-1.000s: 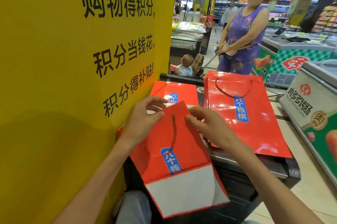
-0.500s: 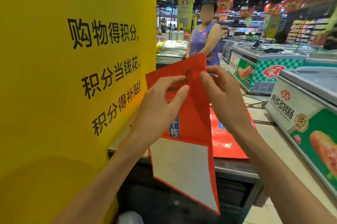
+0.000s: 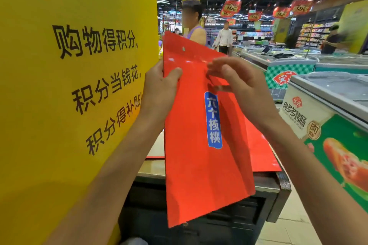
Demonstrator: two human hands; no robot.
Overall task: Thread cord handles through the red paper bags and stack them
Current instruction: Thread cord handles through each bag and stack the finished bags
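Threading step: my left hand (image 3: 159, 89) grips red bag (image 3: 199, 165) edge; right hand (image 3: 237, 83) pinches near top, cord unseen. Next, I judge: feed cord thru hole (image 3: 183, 49).

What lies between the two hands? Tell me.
In the head view, only the red paper bag spans that stretch: the left hand grips its left edge, the right hand pinches near its top. No cord is visible there.

Red bag (image 3: 191, 165) now flipped, printed side up

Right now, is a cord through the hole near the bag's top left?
No, the hole in the red bag shows empty.
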